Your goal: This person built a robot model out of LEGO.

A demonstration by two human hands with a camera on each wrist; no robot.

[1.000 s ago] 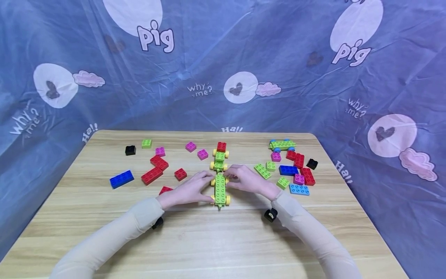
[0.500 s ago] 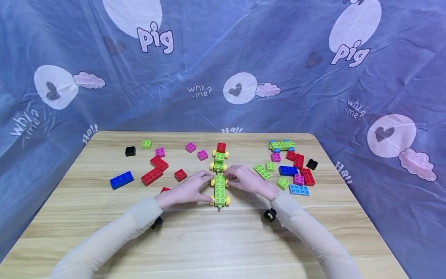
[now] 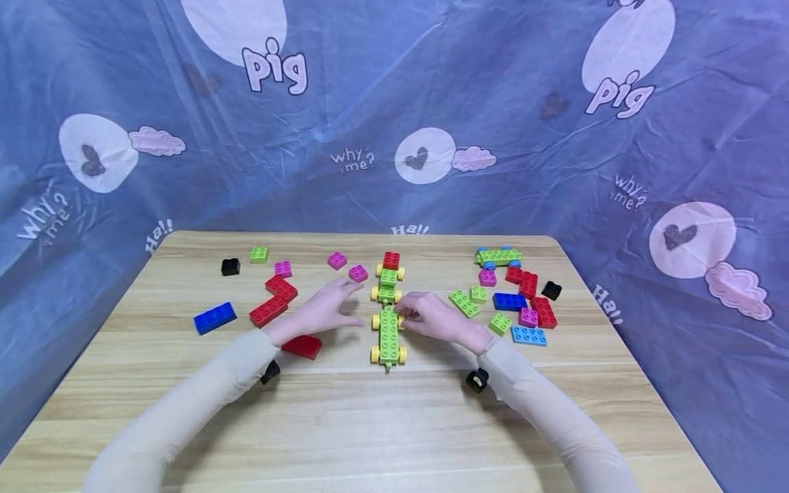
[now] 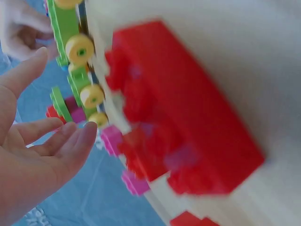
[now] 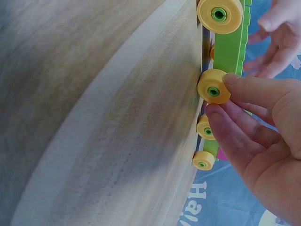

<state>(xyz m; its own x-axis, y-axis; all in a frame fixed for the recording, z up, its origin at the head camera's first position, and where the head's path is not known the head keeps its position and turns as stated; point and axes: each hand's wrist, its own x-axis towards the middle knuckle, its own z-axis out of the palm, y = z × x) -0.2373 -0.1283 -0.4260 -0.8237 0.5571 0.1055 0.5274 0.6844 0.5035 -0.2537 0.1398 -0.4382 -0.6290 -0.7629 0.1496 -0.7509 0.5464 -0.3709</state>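
A lime-green toy car base (image 3: 389, 335) with yellow wheels stands lengthwise at mid-table. Just beyond its far end is a second yellow-wheeled toy car (image 3: 387, 293), which carries a green brick (image 3: 388, 276) and a red brick (image 3: 391, 259). My right hand (image 3: 431, 316) pinches the nearer base's far right wheel (image 5: 214, 87) between thumb and fingers. Apart from the cars on the left, my left hand (image 3: 323, 311) is spread and holds nothing. Under its wrist lies a red brick (image 3: 302, 346), which looms large and blurred in the left wrist view.
Loose bricks lie on both sides: a blue brick (image 3: 215, 318), red bricks (image 3: 269, 310) and a black brick (image 3: 231, 266) left, a light-blue brick (image 3: 529, 335) and several others right. A green base with blue wheels (image 3: 499, 257) stands far right. A printed cloth (image 3: 345, 198) hangs behind.
My left hand has let go of the nearer car base and moved left and away from me, uncovering its left wheels. My right hand stays at the wheel.
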